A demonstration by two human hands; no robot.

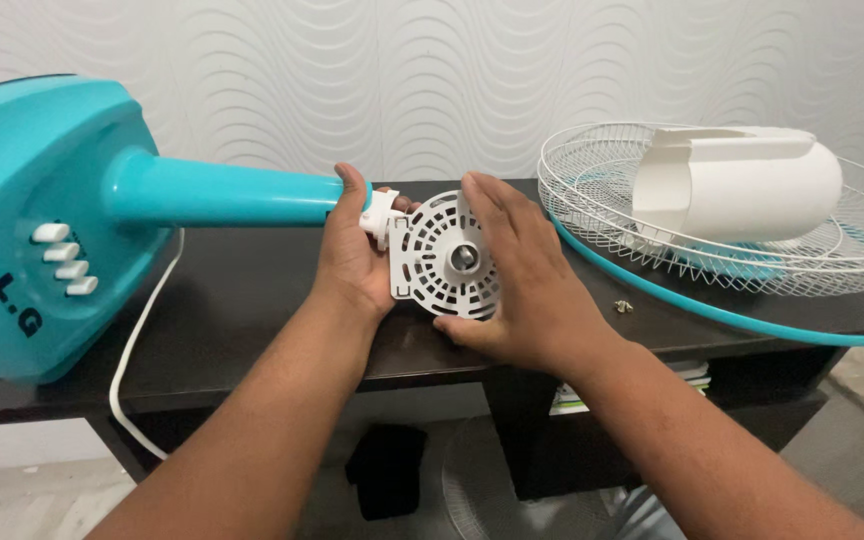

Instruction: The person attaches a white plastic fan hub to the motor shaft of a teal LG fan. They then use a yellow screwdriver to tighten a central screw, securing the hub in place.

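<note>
A teal fan stand (212, 192) lies on its side across a dark table (222, 300), its wide base (22, 220) with white push buttons at the left. My left hand (352, 255) grips the end of the teal pole and the white joint piece there. My right hand (517, 275) holds the edge of a round white perforated motor plate (437, 260) with a metal shaft at its centre, fixed at the pole's end.
White wire fan grilles (602, 190) with a teal rim lie at the table's right, with a white motor cover (742, 185) resting in them. A small screw (623, 306) lies nearby. A white cord (132, 350) hangs off the table's front. Books sit on a shelf below.
</note>
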